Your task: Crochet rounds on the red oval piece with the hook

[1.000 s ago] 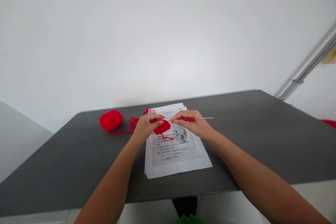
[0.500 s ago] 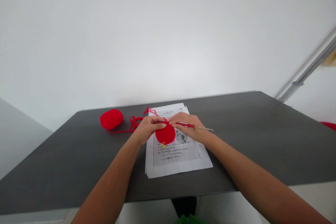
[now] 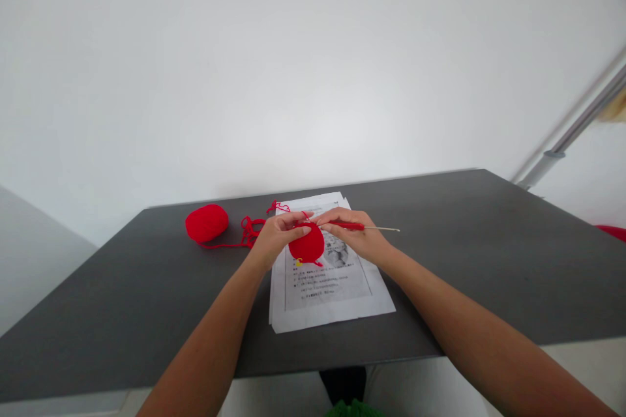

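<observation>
My left hand (image 3: 280,234) is closed on a round red crochet piece (image 3: 306,246), its thumb pressed on the upper left of it. A small yellow stitch marker (image 3: 298,262) hangs at the lower edge. In my right hand (image 3: 353,229) is a crochet hook (image 3: 353,226) with a red handle and a metal shaft pointing right; its other end meets the top edge of the piece, where fingers hide the detail. Red yarn runs up over my left fingers.
Printed paper sheets (image 3: 332,303) lie under my hands on the dark grey table (image 3: 469,254). To the left rests a red yarn ball (image 3: 207,223), with loose tangled yarn (image 3: 250,228) between it and my left hand. A white wall rises behind the table.
The crochet piece has turned a little, its stitch marker shifting left and up. The hook has swung to a flatter angle, its right end rising slightly. Both hands keep their hold.
</observation>
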A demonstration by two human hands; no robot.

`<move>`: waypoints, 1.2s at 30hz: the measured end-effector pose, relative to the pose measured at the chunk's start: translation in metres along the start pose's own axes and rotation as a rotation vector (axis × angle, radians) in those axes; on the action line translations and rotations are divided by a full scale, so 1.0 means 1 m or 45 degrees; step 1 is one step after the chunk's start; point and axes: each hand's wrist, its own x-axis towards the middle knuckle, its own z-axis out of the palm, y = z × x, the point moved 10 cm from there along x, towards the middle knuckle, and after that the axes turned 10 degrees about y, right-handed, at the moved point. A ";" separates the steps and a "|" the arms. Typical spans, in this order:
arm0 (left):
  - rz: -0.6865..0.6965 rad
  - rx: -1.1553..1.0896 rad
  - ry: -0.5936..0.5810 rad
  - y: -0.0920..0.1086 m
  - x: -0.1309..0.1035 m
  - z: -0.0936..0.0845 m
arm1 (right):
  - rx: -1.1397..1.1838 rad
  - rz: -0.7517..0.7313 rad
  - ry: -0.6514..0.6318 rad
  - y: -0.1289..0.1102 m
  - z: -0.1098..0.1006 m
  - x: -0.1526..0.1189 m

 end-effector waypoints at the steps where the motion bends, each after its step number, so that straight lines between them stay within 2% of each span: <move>1: -0.022 -0.061 -0.011 -0.001 -0.001 0.003 | 0.012 -0.002 0.005 0.000 0.000 0.000; 6: -0.051 -0.204 0.010 -0.004 -0.004 0.011 | -0.003 -0.065 0.067 -0.006 -0.001 0.000; 11: 0.008 -0.166 0.079 0.000 -0.003 0.010 | -0.113 -0.145 0.116 -0.006 -0.002 -0.003; 17: 0.212 -0.005 0.285 0.007 -0.005 0.002 | -0.453 -0.380 0.034 -0.012 0.015 -0.010; 19: 0.218 -0.034 0.321 0.006 -0.007 0.003 | -0.553 -0.479 0.027 -0.017 0.022 -0.012; 21: 0.139 -0.177 0.277 0.002 -0.007 0.009 | -0.643 -0.567 0.020 -0.022 0.027 -0.015; 24: -0.043 -0.398 0.106 -0.005 -0.006 0.022 | -0.717 -0.644 0.010 -0.028 0.032 -0.018; 30: -0.274 -0.391 -0.225 -0.012 -0.009 0.031 | -0.536 -0.562 0.047 -0.031 0.019 -0.015; 33: -0.340 -0.330 -0.285 -0.017 -0.010 0.028 | -0.475 -0.558 0.092 -0.035 0.010 -0.013; 36: -0.344 -0.321 -0.269 -0.017 -0.009 0.025 | -0.420 -0.558 0.057 -0.036 0.010 -0.013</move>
